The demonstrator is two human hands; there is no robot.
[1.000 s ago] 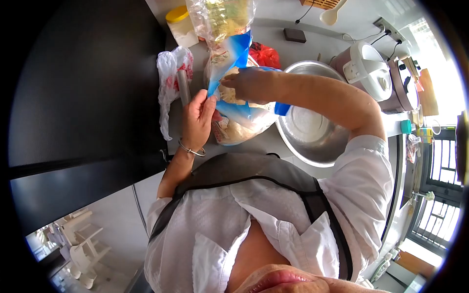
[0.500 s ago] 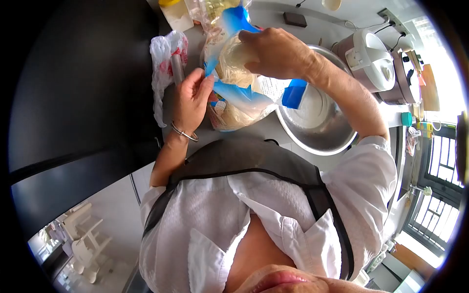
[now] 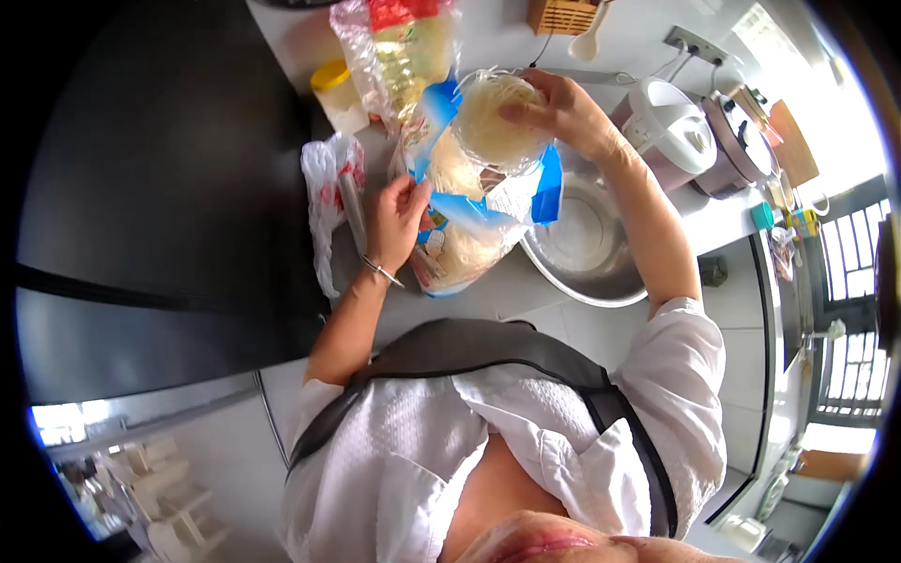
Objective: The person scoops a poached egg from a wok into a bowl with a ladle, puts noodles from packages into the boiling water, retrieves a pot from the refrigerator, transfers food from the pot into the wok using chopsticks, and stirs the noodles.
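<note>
A round cake of thin dried noodles (image 3: pixel 499 120) is in my right hand (image 3: pixel 563 111), its thumb across the face and fingers at the far edge. It hangs over the open mouth of a clear and blue plastic bag (image 3: pixel 479 211). More pale noodle cakes (image 3: pixel 460 255) show inside the bag. My left hand (image 3: pixel 399 216) pinches the bag's left edge. A large steel basin (image 3: pixel 584 230) stands right of the bag, partly behind my right forearm.
A crumpled white and red plastic bag (image 3: pixel 324 183) lies left. Behind are a yellow-lidded jar (image 3: pixel 333 80) and a bagged bottle of yellow liquid (image 3: pixel 399 70). Two cookers (image 3: pixel 662 131) stand at the back right. A black surface (image 3: pixel 169 188) borders the counter on the left.
My right hand has come up out of the bag with a noodle cake, which is now above the opening. My left hand still grips the bag's edge. The camera view has shifted.
</note>
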